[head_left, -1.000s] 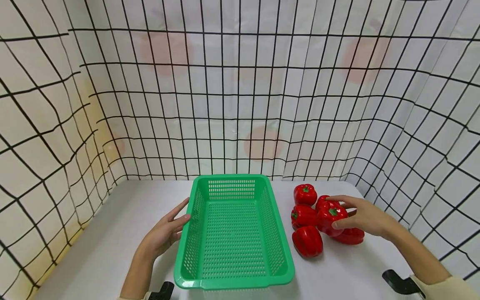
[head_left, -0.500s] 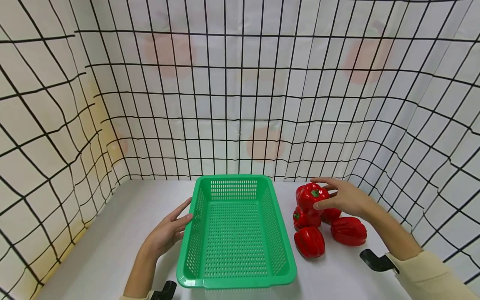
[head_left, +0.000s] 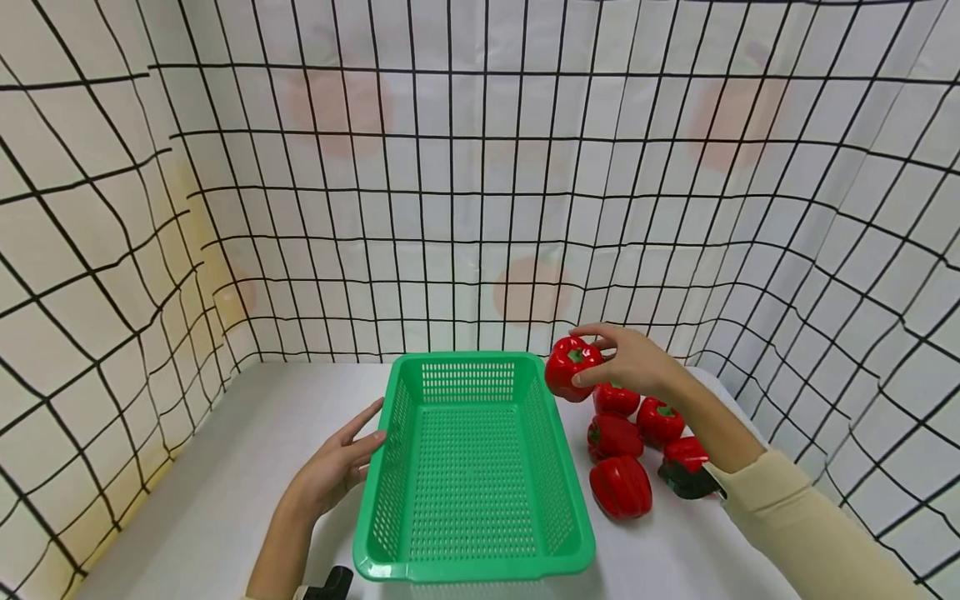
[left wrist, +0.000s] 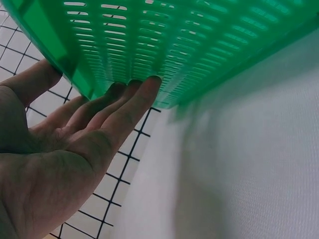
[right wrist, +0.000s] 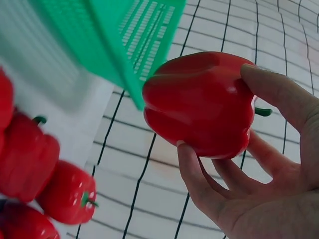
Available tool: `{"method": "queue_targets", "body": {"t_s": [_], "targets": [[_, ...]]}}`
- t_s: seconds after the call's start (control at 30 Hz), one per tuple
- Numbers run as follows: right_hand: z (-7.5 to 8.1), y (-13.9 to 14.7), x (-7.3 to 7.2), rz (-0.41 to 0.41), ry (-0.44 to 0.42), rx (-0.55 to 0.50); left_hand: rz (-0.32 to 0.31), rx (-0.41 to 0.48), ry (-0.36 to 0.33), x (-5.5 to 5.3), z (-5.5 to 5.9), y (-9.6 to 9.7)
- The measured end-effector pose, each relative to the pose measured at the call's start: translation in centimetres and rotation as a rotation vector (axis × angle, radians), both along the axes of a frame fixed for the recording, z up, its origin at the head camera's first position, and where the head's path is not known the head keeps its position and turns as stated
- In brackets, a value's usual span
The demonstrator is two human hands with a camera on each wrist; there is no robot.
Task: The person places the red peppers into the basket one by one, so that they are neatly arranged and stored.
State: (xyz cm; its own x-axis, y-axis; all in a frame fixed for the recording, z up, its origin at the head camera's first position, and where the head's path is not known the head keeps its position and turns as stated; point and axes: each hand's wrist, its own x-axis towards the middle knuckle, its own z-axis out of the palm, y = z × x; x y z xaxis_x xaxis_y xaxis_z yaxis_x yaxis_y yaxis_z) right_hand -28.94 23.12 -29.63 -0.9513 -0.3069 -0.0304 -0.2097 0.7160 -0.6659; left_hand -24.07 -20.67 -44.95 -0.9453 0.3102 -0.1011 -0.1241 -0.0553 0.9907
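My right hand (head_left: 637,362) pinches a glossy red bell pepper (head_left: 572,371) between thumb and fingers, held up over the far right corner of the green basket (head_left: 472,571). In the right wrist view the pepper (right wrist: 199,104) lies sideways in the grasp, its green stem toward the palm, overlapping the basket's edge. On the other side, my left hand (head_left: 330,475) has its fingers extended against the basket's left wall. The left wrist view shows those fingertips at the slotted wall (left wrist: 199,40), thumb near the rim. No pepper shows inside the basket.
Several red bell peppers sit to the right of the basket, among them a near one (head_left: 621,487) and one (head_left: 660,422) beside the right forearm. The right wrist strap partly covers another pepper (head_left: 686,454). Black grid netting (head_left: 480,217) over white walls encloses the white table (head_left: 247,467).
The right hand has lifted a pepper from the pile and carried it left and away to the basket's far right corner. The left hand stays at the basket.
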Motion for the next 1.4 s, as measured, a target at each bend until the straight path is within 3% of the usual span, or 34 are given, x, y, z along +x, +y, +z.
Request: {"method": "queue_targets", "body": {"t_s": [0.57, 0.77, 1.07, 1.4], "targets": [[-0.5, -7.9, -3.4, 0.067, -0.056, -0.155, 0.03, 0.01, -0.008, 0.1, -0.3, -0.1], [-1.8, -10.3, -4.1, 0.072, -0.064, -0.192, 0.028, 0.007, -0.008, 0.2, -0.2, 0.0], [-2.9, -13.4, -4.6, 0.09, -0.041, -0.215, 0.019, -0.01, 0.026, 0.0, -0.1, -0.1], [-4.3, -15.6, -4.8, 0.097, -0.127, -0.303, 0.045, 0.005, -0.013, -0.1, -0.1, 0.0]]}}
